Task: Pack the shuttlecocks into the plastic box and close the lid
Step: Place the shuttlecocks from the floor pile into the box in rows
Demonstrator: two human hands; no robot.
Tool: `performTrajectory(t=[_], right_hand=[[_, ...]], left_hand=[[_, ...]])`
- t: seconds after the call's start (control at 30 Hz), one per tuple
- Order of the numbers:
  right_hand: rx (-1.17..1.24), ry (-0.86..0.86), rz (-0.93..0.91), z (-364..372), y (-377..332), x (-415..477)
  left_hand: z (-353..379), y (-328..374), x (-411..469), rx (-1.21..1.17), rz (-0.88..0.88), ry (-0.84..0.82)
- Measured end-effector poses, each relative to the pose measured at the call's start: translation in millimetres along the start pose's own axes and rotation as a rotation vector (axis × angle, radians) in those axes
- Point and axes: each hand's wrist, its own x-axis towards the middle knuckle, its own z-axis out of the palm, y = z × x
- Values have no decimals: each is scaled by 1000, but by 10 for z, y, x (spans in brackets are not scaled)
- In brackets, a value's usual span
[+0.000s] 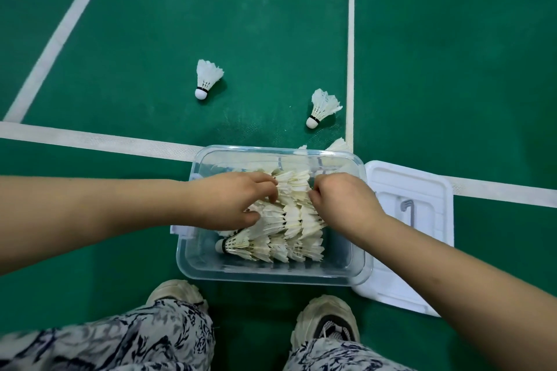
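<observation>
I see both hands down in the clear plastic box (271,272) on the green court floor (452,69): my left hand (229,200) curls its fingers onto the stacked shuttlecocks (289,220) and my right hand (340,205) pinches the feathers of the top row. Two loose shuttlecocks lie on the floor beyond the box, one to the left (206,78) and one nearer the white line (322,108). The white lid (422,190) lies flat just right of the box, partly under its corner.

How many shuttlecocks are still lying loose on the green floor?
2 in full view: one shuttlecock far left of the box, another nearer its far right corner. Feathers behind the box hint at more.
</observation>
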Motion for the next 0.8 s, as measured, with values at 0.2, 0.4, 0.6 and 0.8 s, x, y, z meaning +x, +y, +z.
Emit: performTrajectory(t=[0.2, 0.4, 0.6, 0.8], right_hand=[[21, 136, 14, -271, -74, 94], [22, 237, -67, -498, -215, 764], [-68, 135, 77, -279, 124, 1582], [-108, 198, 192, -86, 478, 1770]], left_hand=[[-409, -278, 55, -68, -46, 377], [-632, -882, 430, -104, -238, 559], [-690, -1659, 970, 15, -406, 414], [-712, -2079, 1185, 232, -439, 418]])
